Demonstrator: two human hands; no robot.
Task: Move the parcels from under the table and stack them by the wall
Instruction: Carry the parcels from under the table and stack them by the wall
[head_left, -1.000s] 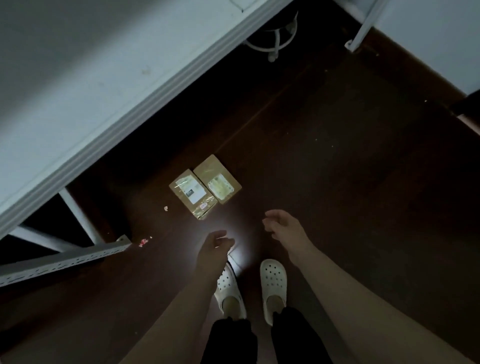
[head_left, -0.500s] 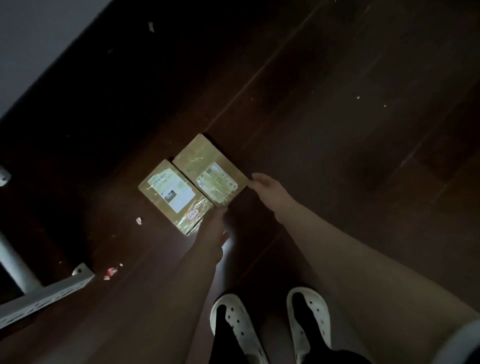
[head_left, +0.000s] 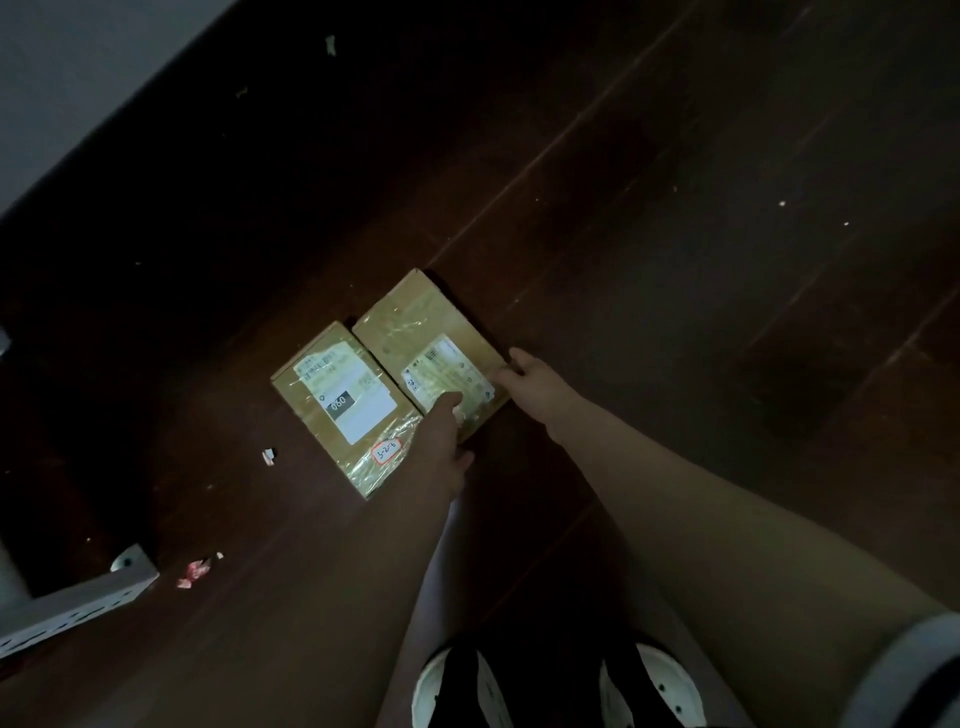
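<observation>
Vs 0.5 s ago: both hands, then just short of the parcels, now touch the right parcel (head_left: 415, 317). Left hand (head_left: 441, 441): fingers flat on its label, thumb spread off the near edge. Right hand (head_left: 527, 376): fingertips at its right edge, grip cannot tell. Left parcel (head_left: 332, 395) touching alongside. Both lie on dark wood floor (head_left: 675, 260); grey wall (head_left: 62, 67) far left, white bench foot (head_left: 67, 608) near left

At mid-frame we saw a left-hand parcel (head_left: 345, 402) and a right-hand parcel (head_left: 415, 322), both taped brown, touching side by side on the dark wood floor (head_left: 675, 208). Our left hand (head_left: 441, 441) lay on the right-hand parcel's near end. Our right hand (head_left: 530, 379) touched its right edge, grip lost in dimness.
</observation>
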